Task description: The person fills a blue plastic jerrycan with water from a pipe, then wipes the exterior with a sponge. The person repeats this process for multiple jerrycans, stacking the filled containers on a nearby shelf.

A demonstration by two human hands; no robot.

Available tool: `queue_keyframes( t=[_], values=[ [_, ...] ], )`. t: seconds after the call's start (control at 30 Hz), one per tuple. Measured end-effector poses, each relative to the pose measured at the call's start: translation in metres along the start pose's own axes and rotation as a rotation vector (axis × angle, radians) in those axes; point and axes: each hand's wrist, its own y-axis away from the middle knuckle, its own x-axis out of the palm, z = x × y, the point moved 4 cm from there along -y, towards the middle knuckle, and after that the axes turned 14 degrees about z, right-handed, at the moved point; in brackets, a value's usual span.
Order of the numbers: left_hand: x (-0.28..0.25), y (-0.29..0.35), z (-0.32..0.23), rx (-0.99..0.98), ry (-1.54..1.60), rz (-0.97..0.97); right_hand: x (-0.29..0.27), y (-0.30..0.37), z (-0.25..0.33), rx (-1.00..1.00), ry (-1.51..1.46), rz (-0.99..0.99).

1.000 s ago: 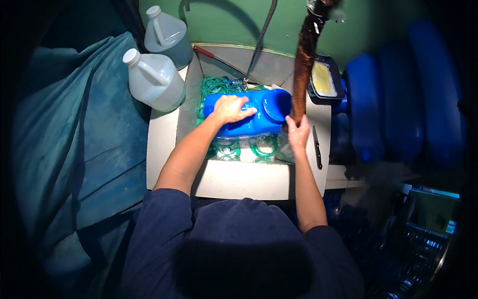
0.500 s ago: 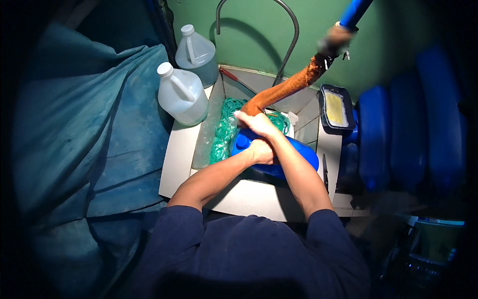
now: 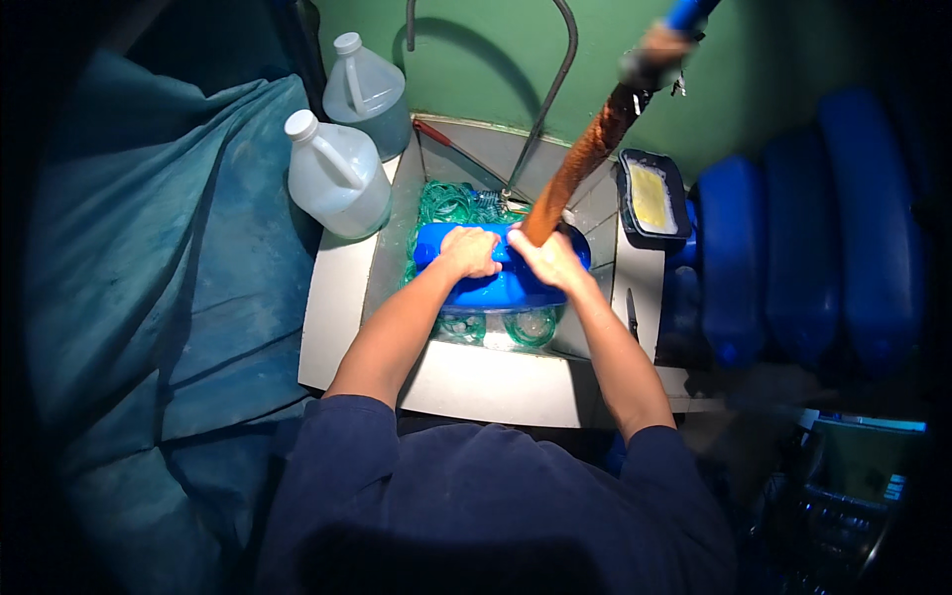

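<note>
A blue jug (image 3: 506,288) lies on its side in a tiled basin (image 3: 486,377). Its handle is in my left hand (image 3: 471,251), with the fingers wrapped round it. My right hand (image 3: 555,263) grips the lower end of an orange-brown hose (image 3: 578,164) just over the jug's right part; the hose's mouth is hidden by hand and jug. The hose hangs from a blue pipe (image 3: 689,14) at the upper right. Tangled green netting (image 3: 446,203) lies beneath and behind the jug.
Two translucent white-capped jugs (image 3: 342,183) stand on the left ledge. On the right ledge are a black tub with something yellow (image 3: 652,198) and a knife (image 3: 632,312). Large blue containers (image 3: 734,258) line the right. A red-handled tool (image 3: 431,133) leans in the back corner.
The jug has turned level and moved left. My right hand has swung the hose end right and down, so the hose hangs straighter. My left hand has shifted left and up.
</note>
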Motion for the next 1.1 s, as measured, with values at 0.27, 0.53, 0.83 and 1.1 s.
queue_keyframes(
  t=[0.27,0.53,0.83,1.1],
  values=[
    [-0.002,-0.006,0.001,0.014,0.001,-0.017,0.003,0.083,-0.022,0.265,0.332,0.013],
    [0.005,0.010,-0.017,0.044,-0.060,-0.037,-0.031,0.006,-0.058,0.536,-0.009,-0.151],
    [-0.001,0.006,-0.021,-0.025,0.038,-0.014,-0.018,0.024,-0.049,0.583,0.229,-0.077],
    [0.001,-0.005,-0.020,-0.048,-0.025,-0.042,-0.016,-0.015,-0.044,0.214,0.117,-0.148]
  ],
)
